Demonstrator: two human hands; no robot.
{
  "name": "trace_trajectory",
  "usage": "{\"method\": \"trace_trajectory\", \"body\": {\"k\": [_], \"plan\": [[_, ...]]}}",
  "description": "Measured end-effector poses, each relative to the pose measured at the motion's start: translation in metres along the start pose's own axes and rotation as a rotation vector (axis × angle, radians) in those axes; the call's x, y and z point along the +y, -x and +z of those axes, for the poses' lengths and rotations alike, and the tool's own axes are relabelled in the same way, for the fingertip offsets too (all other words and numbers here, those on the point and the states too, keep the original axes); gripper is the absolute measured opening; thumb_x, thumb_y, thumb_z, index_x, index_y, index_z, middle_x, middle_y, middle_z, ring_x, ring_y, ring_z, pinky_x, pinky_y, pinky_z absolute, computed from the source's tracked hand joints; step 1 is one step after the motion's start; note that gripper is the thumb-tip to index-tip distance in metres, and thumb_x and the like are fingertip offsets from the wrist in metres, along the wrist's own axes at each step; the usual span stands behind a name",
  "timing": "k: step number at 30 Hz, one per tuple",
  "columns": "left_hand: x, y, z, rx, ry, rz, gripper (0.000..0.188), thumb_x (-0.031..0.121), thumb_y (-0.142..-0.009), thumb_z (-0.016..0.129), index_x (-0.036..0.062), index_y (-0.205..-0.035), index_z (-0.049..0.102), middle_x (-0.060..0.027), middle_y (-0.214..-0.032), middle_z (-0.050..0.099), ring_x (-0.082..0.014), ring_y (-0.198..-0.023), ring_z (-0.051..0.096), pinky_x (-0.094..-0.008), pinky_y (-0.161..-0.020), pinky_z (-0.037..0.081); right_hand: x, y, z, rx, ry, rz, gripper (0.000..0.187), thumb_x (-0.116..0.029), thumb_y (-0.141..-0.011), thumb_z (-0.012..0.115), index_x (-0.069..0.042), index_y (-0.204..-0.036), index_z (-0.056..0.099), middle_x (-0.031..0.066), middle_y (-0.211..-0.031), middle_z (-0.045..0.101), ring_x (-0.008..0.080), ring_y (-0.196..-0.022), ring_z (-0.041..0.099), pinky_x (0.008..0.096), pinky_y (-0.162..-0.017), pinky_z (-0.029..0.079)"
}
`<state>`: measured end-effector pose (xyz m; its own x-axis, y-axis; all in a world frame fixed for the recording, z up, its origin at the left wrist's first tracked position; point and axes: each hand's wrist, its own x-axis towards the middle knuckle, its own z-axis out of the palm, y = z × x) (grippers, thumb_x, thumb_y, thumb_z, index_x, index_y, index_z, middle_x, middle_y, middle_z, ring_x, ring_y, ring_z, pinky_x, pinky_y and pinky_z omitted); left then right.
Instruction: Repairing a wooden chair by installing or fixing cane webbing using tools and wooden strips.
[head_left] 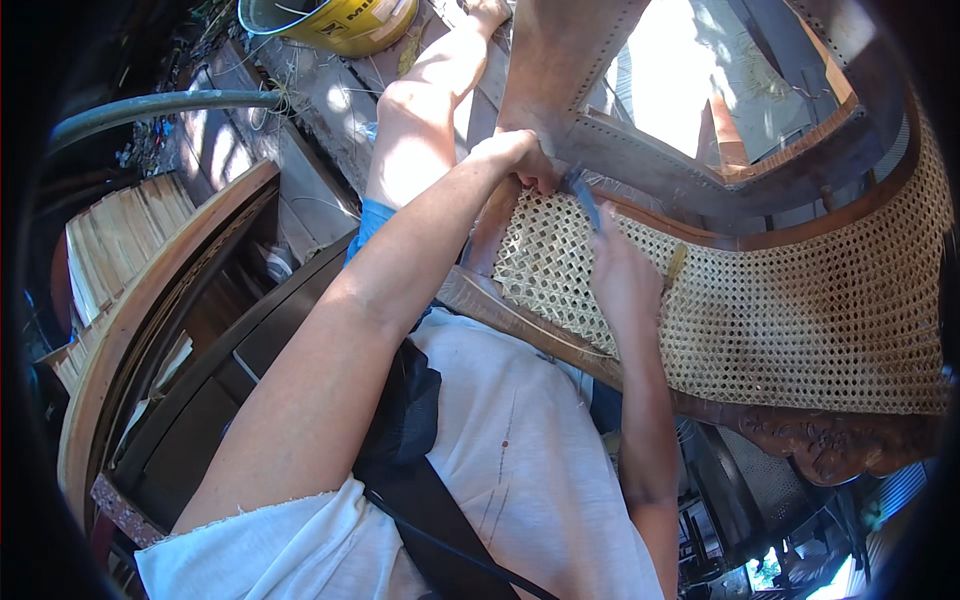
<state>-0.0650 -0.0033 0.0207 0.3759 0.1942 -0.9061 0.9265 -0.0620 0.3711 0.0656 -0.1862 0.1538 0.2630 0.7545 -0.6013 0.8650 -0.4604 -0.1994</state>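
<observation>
A chair frame of brown wood point(545, 60) lies across my lap, with a curved panel of woven cane point(800, 320) on it. At the panel's upper left corner, my left hand point(525, 162) is closed, its fingers bent down against the wood and cane edge. What those fingers pinch, if anything, is hidden. Over the cane, my right hand point(627, 275) grips a slim blue tool point(582, 197), smeared by motion, with its far end close to my left fingers. A short yellowish piece point(676, 264) shows beside the right hand; whether it belongs to the tool I cannot tell.
A yellow bucket point(365, 28) stands at the far left beyond my bare leg point(415, 140). A greenish hose or pole point(165, 103) juts in from the left. Curved wooden furniture point(165, 330) sits by my left arm. Carved wood point(830, 440) edges the cane panel's near right.
</observation>
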Motion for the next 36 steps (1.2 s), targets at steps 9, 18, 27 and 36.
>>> {"method": "trace_trajectory", "body": {"k": [9,18,27,36], "plan": [[0.009,0.017,-0.01,0.01,0.003,0.001,0.044,0.038,-0.066,0.086,0.0056,-0.095,0.077,-0.0042,-0.089,0.075,-0.0168,-0.083,0.069,-0.029,-0.075,0.055,-0.009,0.0,-0.017,0.312,-0.293,-0.031,0.046,-0.023,-0.099,0.053,-0.015,-0.144,0.047,0.0216,-0.094,0.069,0.0387,-0.084,0.068,0.05,-0.074,0.051],[-0.021,0.017,-0.014,-0.027,0.039,0.156,0.03,0.041,-0.079,0.072,0.0177,-0.097,0.079,0.0017,-0.094,0.074,-0.0152,-0.081,0.062,-0.0331,-0.066,0.049,0.009,0.048,-0.014,0.236,-0.221,-0.004,0.039,-0.027,-0.099,0.052,-0.011,-0.135,0.052,0.0207,-0.087,0.066,0.0385,-0.08,0.068,0.0495,-0.069,0.05],[-0.146,-0.055,-0.039,0.416,0.223,0.507,0.043,0.03,-0.082,0.075,-0.0003,-0.111,0.067,-0.0112,-0.099,0.07,-0.0225,-0.095,0.066,-0.0319,-0.086,0.051,0.068,0.3,0.091,-0.026,-0.766,0.2,0.032,-0.031,-0.099,0.054,-0.002,-0.088,0.055,0.0193,-0.071,0.064,0.036,-0.068,0.067,0.0447,-0.062,0.05],[0.062,0.118,0.067,0.63,-0.592,0.889,0.043,0.02,-0.084,0.073,0.0042,-0.122,0.063,-0.0186,-0.122,0.063,-0.0346,-0.116,0.059,-0.0408,-0.099,0.046,0.09,0.314,0.134,-0.031,-0.603,0.177,0.028,-0.025,-0.1,0.052,-0.001,-0.1,0.067,0.0199,-0.079,0.069,0.0366,-0.078,0.068,0.0467,-0.07,0.053]]}}
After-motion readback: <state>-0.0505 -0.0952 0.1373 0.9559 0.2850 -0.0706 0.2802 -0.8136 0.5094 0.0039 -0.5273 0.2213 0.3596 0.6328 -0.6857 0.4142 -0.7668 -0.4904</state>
